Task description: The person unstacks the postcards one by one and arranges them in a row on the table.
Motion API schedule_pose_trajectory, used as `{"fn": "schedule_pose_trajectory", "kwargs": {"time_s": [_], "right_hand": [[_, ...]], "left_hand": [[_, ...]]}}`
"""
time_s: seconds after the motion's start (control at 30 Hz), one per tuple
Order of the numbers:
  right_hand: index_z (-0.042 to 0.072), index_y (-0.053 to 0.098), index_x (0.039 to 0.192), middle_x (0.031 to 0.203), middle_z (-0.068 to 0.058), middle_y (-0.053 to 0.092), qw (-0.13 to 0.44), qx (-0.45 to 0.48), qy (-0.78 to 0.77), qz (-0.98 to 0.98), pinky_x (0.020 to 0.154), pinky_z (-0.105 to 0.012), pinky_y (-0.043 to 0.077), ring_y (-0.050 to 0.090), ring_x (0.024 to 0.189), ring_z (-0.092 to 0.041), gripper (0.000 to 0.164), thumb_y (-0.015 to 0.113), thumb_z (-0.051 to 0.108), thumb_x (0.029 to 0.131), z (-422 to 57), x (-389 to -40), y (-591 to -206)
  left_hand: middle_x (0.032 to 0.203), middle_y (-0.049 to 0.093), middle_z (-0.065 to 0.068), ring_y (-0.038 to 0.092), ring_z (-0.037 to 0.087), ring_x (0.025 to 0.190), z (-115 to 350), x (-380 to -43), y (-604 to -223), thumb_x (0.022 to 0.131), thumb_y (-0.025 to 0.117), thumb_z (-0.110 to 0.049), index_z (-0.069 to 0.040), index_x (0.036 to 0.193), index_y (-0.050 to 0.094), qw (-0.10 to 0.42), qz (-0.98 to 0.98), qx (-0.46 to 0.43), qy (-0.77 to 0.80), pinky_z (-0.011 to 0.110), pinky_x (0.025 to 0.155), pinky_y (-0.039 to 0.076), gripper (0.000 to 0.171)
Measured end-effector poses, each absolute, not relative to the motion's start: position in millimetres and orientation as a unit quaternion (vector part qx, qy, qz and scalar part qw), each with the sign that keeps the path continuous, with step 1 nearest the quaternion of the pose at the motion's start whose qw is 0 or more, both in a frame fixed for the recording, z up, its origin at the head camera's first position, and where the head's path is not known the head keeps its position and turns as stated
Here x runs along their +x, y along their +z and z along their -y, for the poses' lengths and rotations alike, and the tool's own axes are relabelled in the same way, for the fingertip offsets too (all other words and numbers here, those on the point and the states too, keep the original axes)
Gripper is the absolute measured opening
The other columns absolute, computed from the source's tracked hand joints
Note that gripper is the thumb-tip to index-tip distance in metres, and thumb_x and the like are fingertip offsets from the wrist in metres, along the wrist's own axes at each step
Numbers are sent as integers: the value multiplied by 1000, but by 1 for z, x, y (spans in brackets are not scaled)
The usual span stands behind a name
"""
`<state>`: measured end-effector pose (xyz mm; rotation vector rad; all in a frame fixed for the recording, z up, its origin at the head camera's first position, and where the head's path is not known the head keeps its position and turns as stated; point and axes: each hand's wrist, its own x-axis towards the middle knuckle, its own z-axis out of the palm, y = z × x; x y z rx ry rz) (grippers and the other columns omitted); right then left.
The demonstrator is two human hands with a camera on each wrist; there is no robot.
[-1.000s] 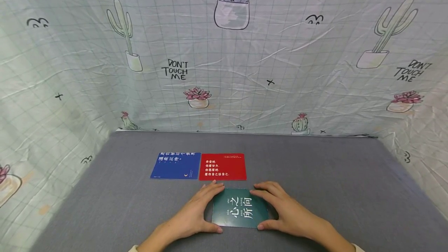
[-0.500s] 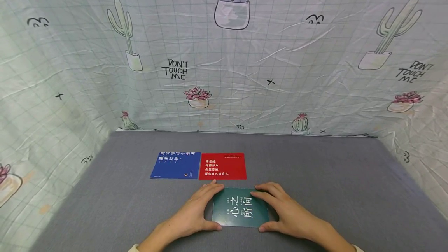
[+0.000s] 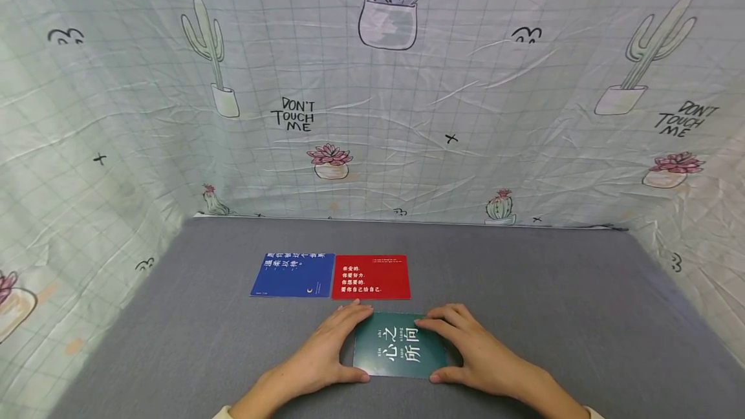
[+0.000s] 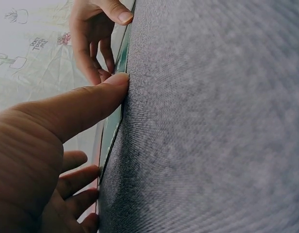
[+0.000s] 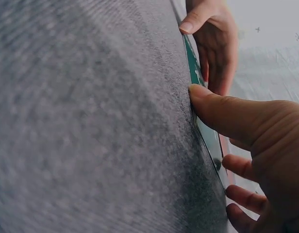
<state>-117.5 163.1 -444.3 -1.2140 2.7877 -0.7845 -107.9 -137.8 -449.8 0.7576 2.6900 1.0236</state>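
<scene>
A green card [image 3: 372, 357] with white characters lies at the near middle of the grey table in the head view. My left hand [image 3: 317, 354] holds it by its left end, thumb at the near edge and index finger at the far corner. On the other end my right hand [image 3: 485, 354] does likewise, its index fingertip over the far right corner and the thumb at the near one. Both wrist views show the card nearly edge-on, low over the cloth; the left thumb [image 4: 103, 94] and the right thumb [image 5: 220, 104] meet its near edge.
Beyond the green card a blue card [image 3: 291, 280] and a red card [image 3: 381, 270] lie side by side on the grey cloth surface [image 3: 553, 296]. A pale curtain [image 3: 407, 102] printed with cacti hangs behind and at both sides.
Hands and green card hold almost the same place; the right fingers shift very slightly. The blue and red cards have not moved.
</scene>
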Motion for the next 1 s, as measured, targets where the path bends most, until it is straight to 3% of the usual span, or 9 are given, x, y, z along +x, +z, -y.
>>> {"fn": "schedule_pose_trajectory", "kwargs": {"time_s": [0.17, 0.47, 0.77, 1.0], "right_hand": [[22, 50, 138, 134, 4, 42, -10, -386, -250, -888, 93, -40, 48, 35, 122, -14, 70, 74, 50, 78, -164, -117, -445], [22, 49, 139, 131, 5, 38, 32, -358, -257, -897, 95, -45, 45, 31, 121, -16, 78, 77, 52, 73, -162, -122, -444], [27, 51, 138, 123, 11, 34, 24, -360, -277, -890, 92, -41, 43, 30, 117, -15, 79, 79, 53, 68, -163, -127, -447], [26, 50, 138, 123, 12, 33, 21, -355, -282, -891, 91, -37, 43, 29, 115, -14, 81, 80, 53, 68, -163, -126, -448]], "left_hand": [[149, 36, 1, 23, 27, 141, 137, -108, -450, 68, 85, -33, -13, 145, 40, 79, -901, 257, 341, 57, 109, 24, 91], [149, 36, 1, 23, 28, 141, 137, -108, -449, 69, 85, -31, -14, 145, 40, 82, -899, 256, 345, 59, 108, 25, 90], [151, 33, 2, 25, 29, 140, 138, -109, -449, 69, 85, -31, -14, 145, 40, 77, -899, 258, 345, 59, 106, 28, 91], [150, 32, 2, 35, 25, 132, 138, -109, -448, 68, 86, -29, -19, 146, 38, 61, -900, 261, 344, 56, 101, 38, 93]]}}
